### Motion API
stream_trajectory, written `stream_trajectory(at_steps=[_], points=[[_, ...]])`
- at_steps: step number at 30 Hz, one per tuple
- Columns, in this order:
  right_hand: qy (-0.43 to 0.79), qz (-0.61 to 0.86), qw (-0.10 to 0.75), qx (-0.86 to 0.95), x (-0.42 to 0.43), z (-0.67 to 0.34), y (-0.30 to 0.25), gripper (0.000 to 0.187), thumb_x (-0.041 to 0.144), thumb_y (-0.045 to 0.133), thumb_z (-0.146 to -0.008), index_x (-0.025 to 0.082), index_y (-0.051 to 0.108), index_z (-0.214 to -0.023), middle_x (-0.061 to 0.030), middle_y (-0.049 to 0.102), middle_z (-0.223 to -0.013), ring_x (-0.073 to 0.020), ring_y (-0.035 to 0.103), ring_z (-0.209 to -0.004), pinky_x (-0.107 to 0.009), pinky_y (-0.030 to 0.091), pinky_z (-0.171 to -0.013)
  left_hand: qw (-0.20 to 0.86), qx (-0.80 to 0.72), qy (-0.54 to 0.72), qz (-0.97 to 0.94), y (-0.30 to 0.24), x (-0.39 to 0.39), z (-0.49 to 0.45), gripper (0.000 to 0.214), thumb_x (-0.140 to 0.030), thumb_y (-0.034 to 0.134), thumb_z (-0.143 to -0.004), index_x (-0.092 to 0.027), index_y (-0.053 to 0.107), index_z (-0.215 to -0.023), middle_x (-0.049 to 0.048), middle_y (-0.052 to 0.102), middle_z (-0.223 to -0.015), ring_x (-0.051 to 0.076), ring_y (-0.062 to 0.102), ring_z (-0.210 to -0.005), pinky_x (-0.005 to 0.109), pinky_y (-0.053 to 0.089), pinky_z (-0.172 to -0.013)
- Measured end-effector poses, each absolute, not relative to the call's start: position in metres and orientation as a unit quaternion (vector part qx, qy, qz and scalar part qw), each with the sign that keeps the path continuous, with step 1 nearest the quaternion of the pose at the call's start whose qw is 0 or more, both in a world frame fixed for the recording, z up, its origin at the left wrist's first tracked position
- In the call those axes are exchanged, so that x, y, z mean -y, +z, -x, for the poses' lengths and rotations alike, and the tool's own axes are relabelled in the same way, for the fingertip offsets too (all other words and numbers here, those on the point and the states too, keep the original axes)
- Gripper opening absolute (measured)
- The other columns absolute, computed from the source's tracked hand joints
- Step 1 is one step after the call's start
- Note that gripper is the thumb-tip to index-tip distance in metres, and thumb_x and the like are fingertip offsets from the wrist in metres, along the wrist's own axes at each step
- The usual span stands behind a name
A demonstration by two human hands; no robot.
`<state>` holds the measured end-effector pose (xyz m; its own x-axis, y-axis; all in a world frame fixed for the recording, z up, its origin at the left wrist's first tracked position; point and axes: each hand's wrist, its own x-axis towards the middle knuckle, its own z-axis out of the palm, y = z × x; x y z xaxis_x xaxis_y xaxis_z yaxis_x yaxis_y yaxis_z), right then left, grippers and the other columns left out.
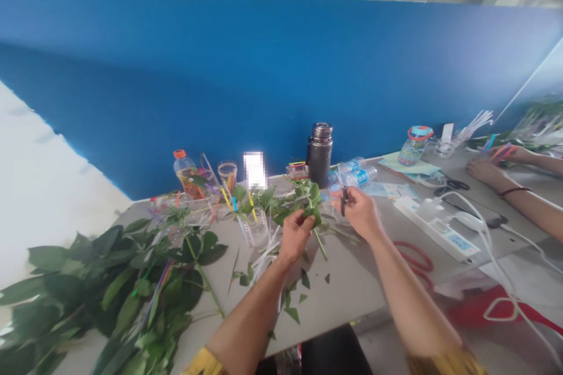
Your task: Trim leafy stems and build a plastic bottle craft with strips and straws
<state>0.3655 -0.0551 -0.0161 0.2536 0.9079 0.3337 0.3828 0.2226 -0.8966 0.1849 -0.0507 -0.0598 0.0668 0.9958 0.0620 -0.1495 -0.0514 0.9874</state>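
Observation:
My left hand (298,235) pinches a green leaf (313,215) that belongs to a leafy stem (320,245) over the middle of the table. Just to the right, my right hand (359,211) is closed around the black handles of a pair of scissors (343,201); their blades are hard to make out. Cut bits of leaf (292,314) lie scattered on the table below my left hand. Beside that hand stands a clear plastic cup (258,228) with coloured strips near it.
A big heap of leafy branches (88,281) covers the left side. At the back stand an orange-capped bottle (185,173) and a dark thermos (321,155). A white power strip (437,231) with cables lies right, near red-handled scissors (413,258) and another person's hands (488,173).

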Motion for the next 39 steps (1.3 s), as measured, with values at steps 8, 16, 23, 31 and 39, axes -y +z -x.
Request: stream_trajectory(at_steps=[8,16,23,31,39], points=[[0.399,0.534,0.496,0.556,0.042,-0.366,-0.023,0.030,0.041,0.081,-0.064,0.019,0.065,-0.076,-0.0017,0.070,-0.064,-0.0198,0.067,-0.062,-0.029,0.050,-0.059,0.500,-0.445,0.538,-0.513,-0.058,0.049,-0.185,0.031,-0.037,0.070,-0.075,-0.021,0.048,-0.061,-0.0063,0.045,-0.051,0.010,0.044,-0.046,0.025,0.032,-0.049],[0.429,0.531,0.502,0.532,0.052,-0.369,-0.027,0.038,0.044,0.088,-0.060,0.017,0.066,-0.076,-0.0004,0.067,-0.057,-0.0162,0.063,-0.054,-0.026,0.048,-0.053,0.441,-0.460,0.562,-0.528,-0.056,0.053,-0.187,0.029,-0.030,0.065,-0.079,-0.021,0.045,-0.059,-0.0058,0.042,-0.054,0.011,0.040,-0.054,0.025,0.031,-0.055],[0.404,0.559,0.564,0.454,0.044,-0.365,-0.031,0.040,0.042,0.090,-0.054,0.018,0.068,-0.078,-0.0013,0.070,-0.064,-0.0197,0.070,-0.062,-0.026,0.050,-0.052,0.421,-0.451,0.570,-0.542,-0.055,0.055,-0.186,0.033,-0.030,0.067,-0.078,-0.022,0.042,-0.058,-0.0050,0.038,-0.057,0.012,0.038,-0.059,0.025,0.030,-0.057],[0.399,0.551,0.525,0.511,0.043,-0.363,-0.024,0.035,0.043,0.085,-0.057,0.018,0.068,-0.075,-0.0009,0.069,-0.061,-0.0182,0.066,-0.057,-0.028,0.050,-0.055,0.433,-0.437,0.575,-0.540,-0.055,0.054,-0.187,0.034,-0.032,0.069,-0.077,-0.021,0.045,-0.057,-0.0046,0.040,-0.058,0.012,0.037,-0.059,0.025,0.031,-0.057],[0.407,0.492,0.621,0.454,0.043,-0.360,-0.021,0.038,0.041,0.088,-0.055,0.020,0.064,-0.075,0.0009,0.065,-0.062,-0.0164,0.062,-0.057,-0.028,0.048,-0.054,0.492,-0.401,0.577,-0.514,-0.049,0.059,-0.187,0.038,-0.050,0.058,-0.085,-0.020,0.055,-0.062,-0.0023,0.048,-0.056,0.012,0.043,-0.053,0.027,0.036,-0.056]])
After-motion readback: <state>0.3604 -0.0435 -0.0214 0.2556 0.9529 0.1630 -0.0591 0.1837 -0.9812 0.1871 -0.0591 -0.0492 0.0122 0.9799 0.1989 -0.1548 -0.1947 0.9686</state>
